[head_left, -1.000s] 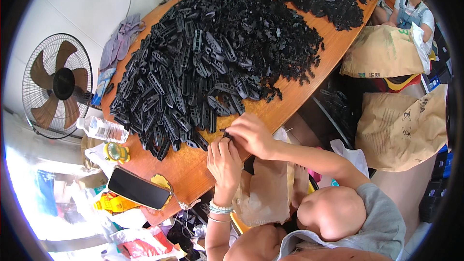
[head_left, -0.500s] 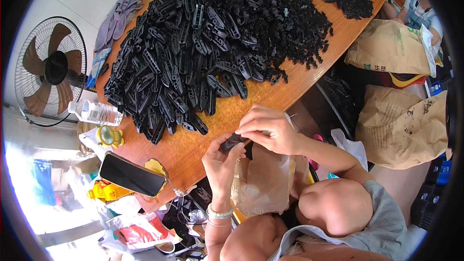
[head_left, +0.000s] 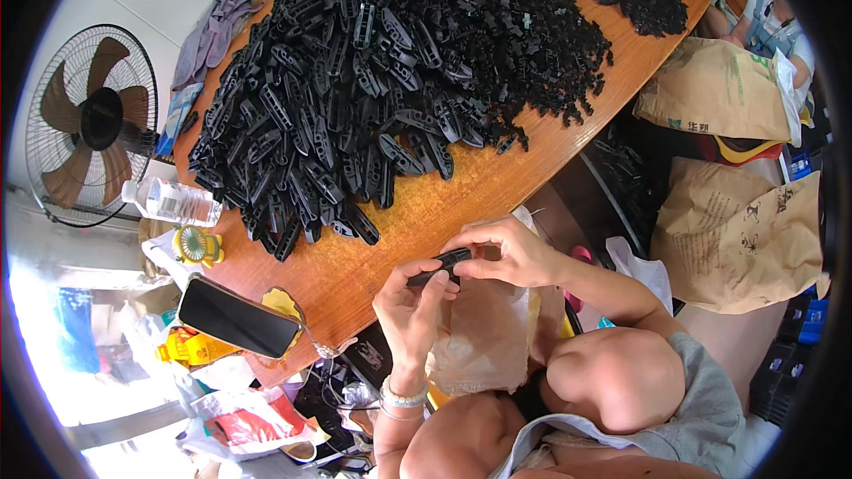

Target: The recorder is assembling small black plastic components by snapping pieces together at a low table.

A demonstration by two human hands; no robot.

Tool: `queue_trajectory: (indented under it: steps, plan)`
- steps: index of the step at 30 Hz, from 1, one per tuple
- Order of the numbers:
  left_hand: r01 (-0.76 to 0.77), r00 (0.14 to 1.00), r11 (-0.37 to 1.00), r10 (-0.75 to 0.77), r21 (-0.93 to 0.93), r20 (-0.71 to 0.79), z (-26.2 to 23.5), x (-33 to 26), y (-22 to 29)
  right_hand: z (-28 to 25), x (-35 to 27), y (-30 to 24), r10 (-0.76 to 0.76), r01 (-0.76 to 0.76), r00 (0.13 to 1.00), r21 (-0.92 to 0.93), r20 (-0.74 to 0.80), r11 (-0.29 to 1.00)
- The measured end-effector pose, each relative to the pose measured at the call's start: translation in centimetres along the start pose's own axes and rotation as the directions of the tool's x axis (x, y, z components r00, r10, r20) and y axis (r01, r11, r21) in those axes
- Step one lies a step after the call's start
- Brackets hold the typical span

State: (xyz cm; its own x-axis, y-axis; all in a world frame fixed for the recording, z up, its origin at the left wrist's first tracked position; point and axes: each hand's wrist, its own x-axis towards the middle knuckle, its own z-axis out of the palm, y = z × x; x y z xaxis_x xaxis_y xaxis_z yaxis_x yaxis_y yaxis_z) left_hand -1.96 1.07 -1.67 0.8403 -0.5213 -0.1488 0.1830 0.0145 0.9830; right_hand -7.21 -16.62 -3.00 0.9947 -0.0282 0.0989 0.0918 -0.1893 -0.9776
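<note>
A small, elongated black plastic part [head_left: 453,259] is held up between my two hands, just past the table's front edge. My left hand [head_left: 406,309] is closed on its left end, the thumb pressed against its near side. The fingers and thumb of my right hand [head_left: 510,253] pinch its right end. My fingers cover much of the part. Beyond my hands, a large heap of similar long, slotted black plastic parts [head_left: 337,115] lies on the wooden table [head_left: 426,213]. Smaller black pieces [head_left: 532,53] are heaped on its right side.
An open brown paper bag [head_left: 484,337] stands below my hands. On the left are a phone [head_left: 240,318], a small yellow fan [head_left: 198,246], a clear bottle [head_left: 173,201] and a large fan [head_left: 99,120]. Paper sacks [head_left: 737,235] stand at right; another person [head_left: 772,31] sits at far right.
My right hand has shifted slightly down and right, from fingertips meeting above the left hand to gripping the part's right end. More of the black part now shows between my hands.
</note>
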Motion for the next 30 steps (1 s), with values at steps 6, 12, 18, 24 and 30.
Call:
queue_trajectory:
  steps: [6, 12, 18, 24, 30]
  plan:
    - [-0.113, 0.974, 0.966, 0.062, 0.233, 0.216, -2.0, 1.3, 0.6, -2.4, -0.2, 0.3, -0.032, 0.053, 0.976, -0.091, 0.216, 0.994]
    - [-0.422, 0.857, 0.504, 0.492, 0.754, 0.151, -1.3, 7.2, 0.8, -1.9, 2.3, 0.6, -0.117, 0.167, 0.960, -0.185, 0.254, 0.968]
    - [-0.195, 0.803, -0.034, 0.568, 0.980, 0.179, -0.6, 10.5, -1.2, -2.8, 9.7, 2.4, -0.507, 0.191, 0.851, -0.820, -0.135, 0.539]
    - [-0.271, 0.744, 0.077, 0.650, 0.959, 0.158, -2.3, 8.4, -1.6, -1.3, 10.0, 2.4, -0.543, 0.176, 0.835, -0.892, -0.089, 0.417]
    - [-0.357, 0.736, 0.689, 0.623, 0.631, -0.264, -2.7, 6.6, -1.7, 0.6, 11.1, 2.4, -0.534, 0.249, 0.841, -0.941, 0.093, 0.228]
